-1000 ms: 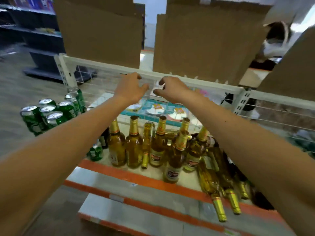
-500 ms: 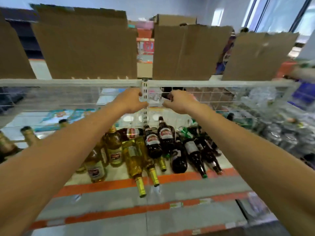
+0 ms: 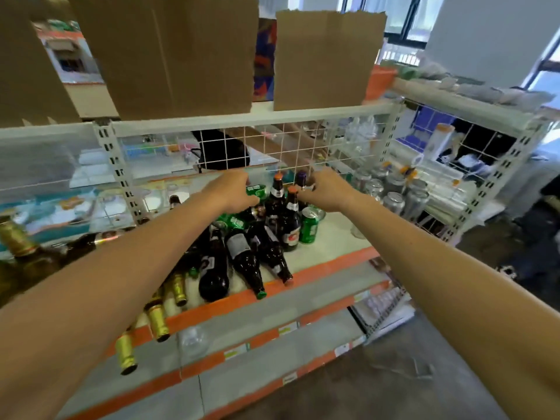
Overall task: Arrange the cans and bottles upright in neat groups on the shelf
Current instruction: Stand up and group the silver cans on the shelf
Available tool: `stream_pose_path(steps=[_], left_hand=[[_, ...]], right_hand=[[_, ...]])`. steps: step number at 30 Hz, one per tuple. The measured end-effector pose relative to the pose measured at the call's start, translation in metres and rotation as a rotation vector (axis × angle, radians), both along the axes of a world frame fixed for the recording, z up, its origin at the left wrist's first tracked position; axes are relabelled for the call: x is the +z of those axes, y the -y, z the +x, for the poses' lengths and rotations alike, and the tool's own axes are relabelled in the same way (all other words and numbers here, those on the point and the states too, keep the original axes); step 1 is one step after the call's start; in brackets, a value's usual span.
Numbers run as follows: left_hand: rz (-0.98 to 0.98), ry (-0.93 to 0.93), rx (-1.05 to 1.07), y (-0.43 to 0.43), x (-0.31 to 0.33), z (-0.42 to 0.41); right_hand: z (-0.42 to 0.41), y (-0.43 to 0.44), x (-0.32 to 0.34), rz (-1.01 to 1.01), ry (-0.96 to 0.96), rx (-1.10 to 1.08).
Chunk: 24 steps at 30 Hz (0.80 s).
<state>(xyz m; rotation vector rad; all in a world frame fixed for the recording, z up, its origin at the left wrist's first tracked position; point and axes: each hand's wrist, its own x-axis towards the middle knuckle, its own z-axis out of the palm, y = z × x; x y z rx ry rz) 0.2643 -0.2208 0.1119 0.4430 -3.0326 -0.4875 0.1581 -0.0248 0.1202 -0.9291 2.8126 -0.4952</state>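
My left hand (image 3: 233,192) reaches to the back of the shelf (image 3: 327,269), its fingers curled round a green can (image 3: 257,190). My right hand (image 3: 325,192) pinches the neck of an upright dark bottle with a purple cap (image 3: 301,178). Two dark bottles with orange caps (image 3: 291,221) stand between my hands, and a green can (image 3: 309,227) stands beside them. Several dark bottles (image 3: 245,259) lie on their sides in a pile toward the shelf's front edge. Gold-foiled amber bottles (image 3: 157,319) lie at the left, necks over the edge.
Silver cans (image 3: 394,203) stand on the neighbouring shelf to the right. A white wire grid (image 3: 291,140) backs the shelf, and a white upright post (image 3: 121,174) divides the bays. Cardboard sheets (image 3: 324,59) stand on the shelf above. Lower orange-edged shelves lie below.
The view has swung right along the shelf, from the amber bottles to the dark ones. Both hands dropped from the upper rail down to the can and bottle at the back.
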Motion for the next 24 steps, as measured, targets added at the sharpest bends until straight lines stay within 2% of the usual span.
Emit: stream_pose_path(steps=[8, 15, 21, 24], left_hand=[[0.01, 0.067, -0.021, 0.036, -0.038, -0.079], [0.053, 0.126, 0.049, 0.091, -0.066, -0.136], [0.102, 0.172, 0.114, 0.121, -0.096, -0.163], [0.124, 0.193, 0.141, 0.13, -0.114, -0.174]], right_hand=[[-0.078, 0.017, -0.02, 0.001, -0.051, -0.088], [-0.129, 0.081, -0.018, -0.04, -0.127, -0.077], [-0.162, 0.151, -0.048, 0.038, -0.007, 0.058], [-0.181, 0.178, -0.072, 0.103, 0.112, 0.078]])
